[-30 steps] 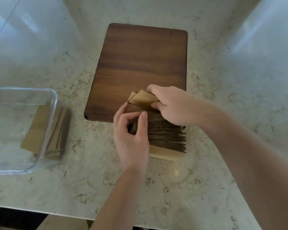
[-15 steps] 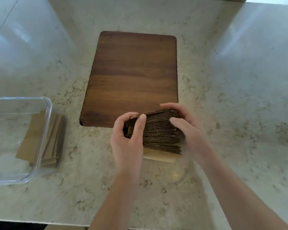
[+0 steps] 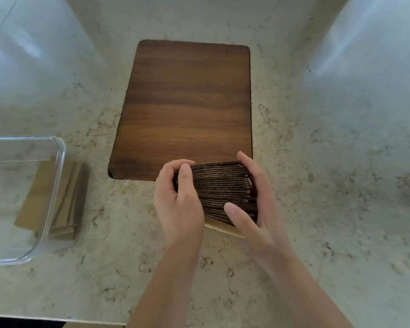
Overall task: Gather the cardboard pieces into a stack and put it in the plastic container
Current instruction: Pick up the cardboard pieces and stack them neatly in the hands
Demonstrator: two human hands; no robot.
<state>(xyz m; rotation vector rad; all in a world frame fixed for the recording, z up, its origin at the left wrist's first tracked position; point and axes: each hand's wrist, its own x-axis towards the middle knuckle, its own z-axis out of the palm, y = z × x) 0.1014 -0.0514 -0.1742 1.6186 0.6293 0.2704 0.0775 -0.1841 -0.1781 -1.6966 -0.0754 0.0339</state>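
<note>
1. My left hand (image 3: 178,197) is clamped on the left end of the cardboard stack (image 3: 223,190), thumb laid across the corrugated edges that face me, fingers curled over the far side.
2. My right hand (image 3: 256,207) cups the right end, fingers bent around the far corner and thumb pressed against the near edges, so the pile is squeezed between both hands.
3. The stack stands on edge, its many fluted layers turned up toward me and fanning a little, with one pale flat sheet (image 3: 225,229) sticking out at the bottom on the near side.
4. It sits right at the near edge of the wooden board (image 3: 187,102), partly over the board's near right corner and partly over the marble worktop (image 3: 341,185).
5. The board itself is dark brown, lying lengthwise away from me in the middle of the worktop.
6. Off to my left sits the clear plastic container (image 3: 57,185), well apart from my hands, cut off by the left edge of the view.
7. Through its see-through wall I can see some flat cardboard pieces (image 3: 64,204) leaning at its right side; whether they lie inside it or beneath it I cannot tell.
</note>
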